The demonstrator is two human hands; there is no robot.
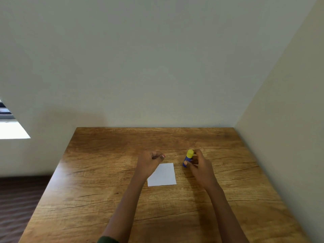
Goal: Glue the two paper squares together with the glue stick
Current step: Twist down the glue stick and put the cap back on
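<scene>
A white paper square (164, 175) lies flat near the middle of the wooden table (98, 199); only one square shows, and I cannot tell if a second lies under it. My right hand (199, 165) grips a blue glue stick with a yellow cap (188, 157), upright and slightly tilted, just right of the paper's far corner. My left hand (149, 162) hovers over the paper's far left corner with fingers curled loosely and nothing in it, hiding that corner.
The table stands in a corner: a pale wall runs along its far edge and another along its right side. A dark floor (19, 204) lies past the left edge. A bright window opening (10, 127) is at far left.
</scene>
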